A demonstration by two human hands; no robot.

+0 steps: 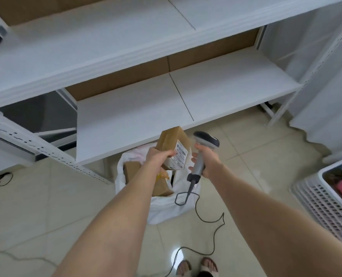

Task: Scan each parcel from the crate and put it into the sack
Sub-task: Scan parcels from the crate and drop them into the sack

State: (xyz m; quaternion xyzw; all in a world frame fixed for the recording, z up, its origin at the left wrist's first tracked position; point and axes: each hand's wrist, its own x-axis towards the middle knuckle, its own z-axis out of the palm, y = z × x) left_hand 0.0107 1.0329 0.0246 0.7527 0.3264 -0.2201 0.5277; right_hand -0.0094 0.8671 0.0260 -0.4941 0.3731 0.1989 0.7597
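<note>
My left hand (158,154) has its fingers curled round a brown parcel (173,145), thumb lying across the label side. It holds the parcel tilted above the open mouth of the white sack (162,208). The sack stands on the tiled floor (246,156), partly under the front edge of the lowest shelf board (146,116), and in this view the parcel's top corner overlaps that edge. A perforated rack upright (46,148) slants down on my left, near the sack. On my right there are open tiles, and the white slotted crate (316,196) sits well apart at the frame's edge. My right hand (208,158) is wrapped round the grey handle of the scanner (206,139), whose dark head is just beside the parcel, not touching. Its cable (212,220) loops over the sack's rim and trails across the floor. The parcel is an oblong cardboard box with a white barcode label, its print too small to read. Other brown boxes (162,188) already lie in the sack.
</note>
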